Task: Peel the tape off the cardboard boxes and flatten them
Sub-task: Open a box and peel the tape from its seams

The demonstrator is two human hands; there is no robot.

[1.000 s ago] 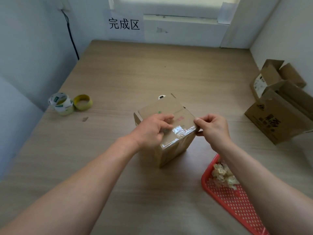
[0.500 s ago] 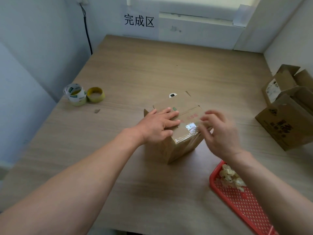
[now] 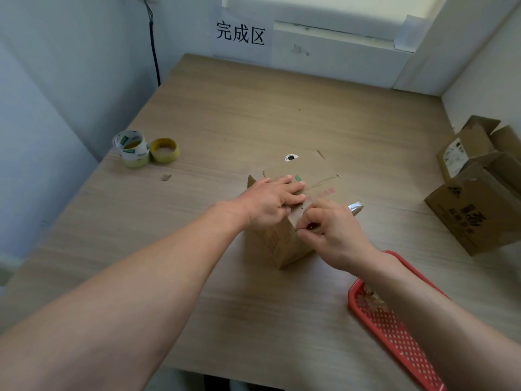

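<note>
A small brown cardboard box [image 3: 315, 173] stands in the middle of the wooden table [image 3: 253, 114]. My left hand [image 3: 270, 203] lies flat on the box's top, fingers straight, pressing it down. My right hand [image 3: 329, 230] is at the near top edge of the box, thumb and fingertips pinched together there on the clear tape; the pinched bit is hidden by my fingers. A shiny patch of clear tape [image 3: 354, 206] shows at the box's right top corner.
Two tape rolls [image 3: 135, 148] sit at the table's left. A red mesh tray [image 3: 394, 328] with crumpled tape is at the near right. Larger open cardboard boxes [image 3: 479, 198] stand at the right edge. A paper sign [image 3: 241, 33] hangs on the back wall.
My right hand moved from the box's right corner to its near top edge and closed into a pinch. My left hand flattened on the top. The view shifted.
</note>
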